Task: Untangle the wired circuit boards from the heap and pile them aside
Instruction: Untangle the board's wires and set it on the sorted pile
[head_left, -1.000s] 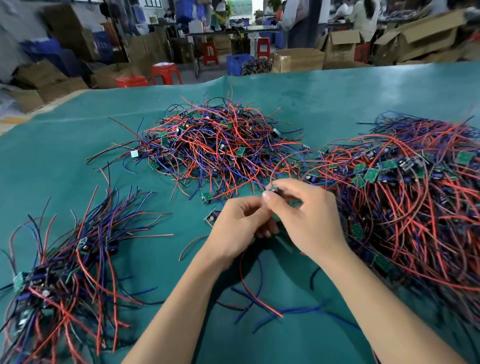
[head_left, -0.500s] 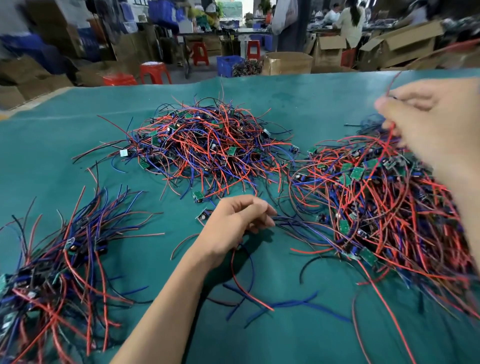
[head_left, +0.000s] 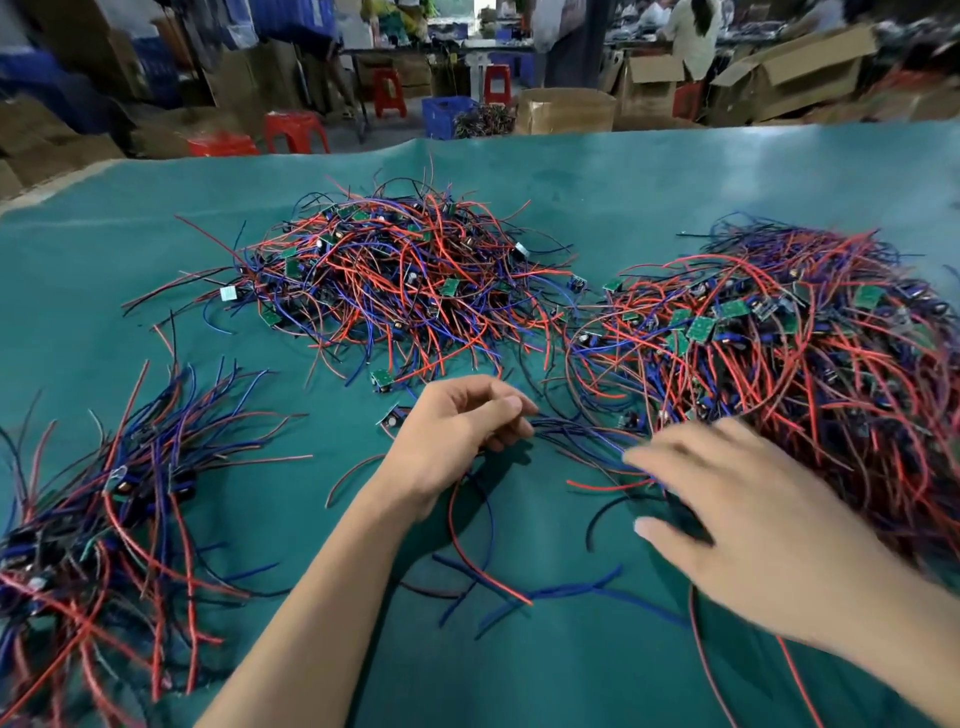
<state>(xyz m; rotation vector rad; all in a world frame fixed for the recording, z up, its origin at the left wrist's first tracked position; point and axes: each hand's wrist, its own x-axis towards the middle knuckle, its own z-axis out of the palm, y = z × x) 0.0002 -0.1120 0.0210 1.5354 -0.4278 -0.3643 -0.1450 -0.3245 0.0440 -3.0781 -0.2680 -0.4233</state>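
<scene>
While left hand (head_left: 457, 431) pinches wires (head_left: 576, 434) | right hand (head_left: 753, 525) spread, blurred | bare cloth (head_left: 519, 675) nearside

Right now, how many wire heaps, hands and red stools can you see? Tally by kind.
Tangled heaps of wired boards: 2 (middle heap, right heap)
Sorted pile: 1 (left pile)
Hands: 2 (left hand, right hand)
Red stools: at least 5, blurred
Total: at least 10
</scene>
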